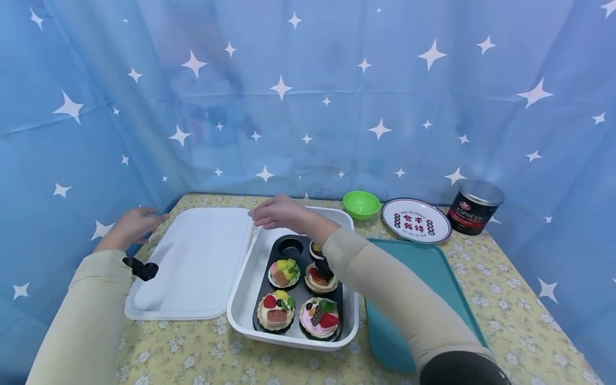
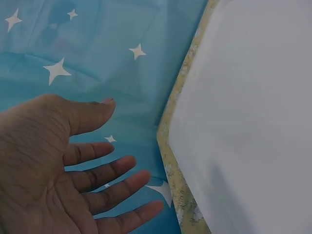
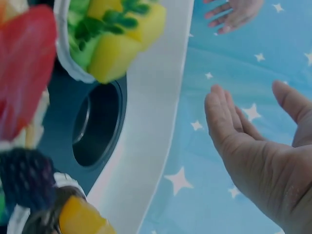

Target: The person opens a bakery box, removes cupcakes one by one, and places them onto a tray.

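Only the right-wrist view shows the thumb [image 3: 290, 102] of the right hand [image 3: 265, 156] apart from its fingers [image 3: 222, 114]; the left hand [image 1: 130, 229], near the white tray [image 1: 197, 256], spreads its fingers. Flowered cloth [image 1: 510, 283], starry curtain [image 1: 308, 59] behind.

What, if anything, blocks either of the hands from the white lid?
Nothing visible. The left hand is beside the left edge of the white lid, no object between. The right hand hovers over the white bin, fingertips toward the lid; the bin's rim looks lower, so probably no obstacle.
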Motion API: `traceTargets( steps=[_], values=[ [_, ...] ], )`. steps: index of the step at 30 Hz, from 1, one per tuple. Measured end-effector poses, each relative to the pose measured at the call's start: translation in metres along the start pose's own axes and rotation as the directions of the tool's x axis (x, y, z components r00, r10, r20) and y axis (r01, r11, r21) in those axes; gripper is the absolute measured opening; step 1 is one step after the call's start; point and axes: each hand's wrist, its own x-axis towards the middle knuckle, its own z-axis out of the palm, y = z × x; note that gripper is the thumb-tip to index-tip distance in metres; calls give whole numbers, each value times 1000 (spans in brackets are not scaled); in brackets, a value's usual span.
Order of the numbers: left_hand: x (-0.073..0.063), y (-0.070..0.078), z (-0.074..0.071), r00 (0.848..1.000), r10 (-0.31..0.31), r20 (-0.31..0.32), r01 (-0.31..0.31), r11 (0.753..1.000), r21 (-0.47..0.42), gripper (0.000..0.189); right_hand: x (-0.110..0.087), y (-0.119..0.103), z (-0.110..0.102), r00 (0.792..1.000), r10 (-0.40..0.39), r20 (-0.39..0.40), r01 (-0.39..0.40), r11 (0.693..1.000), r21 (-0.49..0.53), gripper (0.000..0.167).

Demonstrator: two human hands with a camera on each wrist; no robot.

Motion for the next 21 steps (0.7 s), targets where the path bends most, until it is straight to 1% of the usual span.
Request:
traceTargets(
  steps=[2, 4, 7, 11, 14, 17, 21],
  values=[
    [-3, 5, 0, 1000, 1, 5, -1, 998, -61, 98, -4, -2, -5, 1000, -11, -7, 11, 1000, -3, 43],
    [-5, 8, 0, 1000, 7, 10, -6, 996, -85, 99, -8, -3, -10, 1000, -19, -15, 19, 1000, 1, 42],
    [-7, 13, 0, 1000, 14, 26, -12, 997, -82, 94, -15, -3, -19, 999, -31, -24, 31, 1000, -1, 40],
    [-7, 20, 5, 999, 37, 33, -34, 997, -75, 89, -27, 1, -34, 998, -45, -42, 45, 999, -10, 44],
    [-7, 27, 10, 997, 61, 42, -56, 994, -97, 90, -36, 8, -47, 994, -75, -75, 71, 996, -53, 48],
    [-6, 34, 18, 995, 87, 58, -79, 989, -122, 91, -48, 17, -60, 986, -112, -122, 98, 988, -118, 52],
    [-6, 44, 31, 992, 108, 72, -96, 983, -159, 90, -68, 29, -76, 972, -163, -168, 124, 967, -221, 54]
  ],
)
